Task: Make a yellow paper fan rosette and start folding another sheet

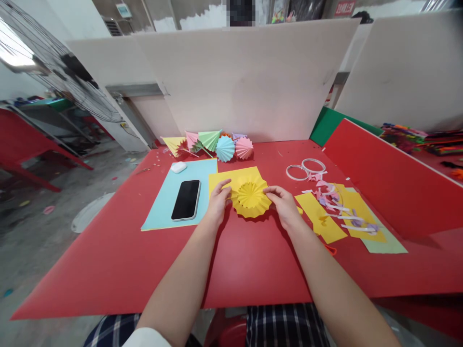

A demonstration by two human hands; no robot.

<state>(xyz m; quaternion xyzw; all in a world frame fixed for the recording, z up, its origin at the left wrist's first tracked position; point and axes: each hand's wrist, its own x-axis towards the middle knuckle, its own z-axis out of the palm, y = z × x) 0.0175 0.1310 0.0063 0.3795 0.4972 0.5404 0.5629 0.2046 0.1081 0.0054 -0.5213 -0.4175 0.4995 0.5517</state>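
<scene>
A yellow pleated paper fan disc (251, 195) lies on the red table (235, 260), partly over a yellow paper sheet (226, 177). My left hand (218, 200) pinches the disc's left edge with closed fingers. On the disc's right edge, my right hand (284, 203) pinches it the same way. Both forearms reach in from the near edge of the table.
A black phone (186, 199) and a white earbud case (178, 167) rest on a light blue sheet (162, 202). Several folded paper fans (217, 143) sit by the back board. White rings (305, 169), yellow sheets (321, 217) and paper scraps lie at right. A red divider (383, 178) stands beyond them.
</scene>
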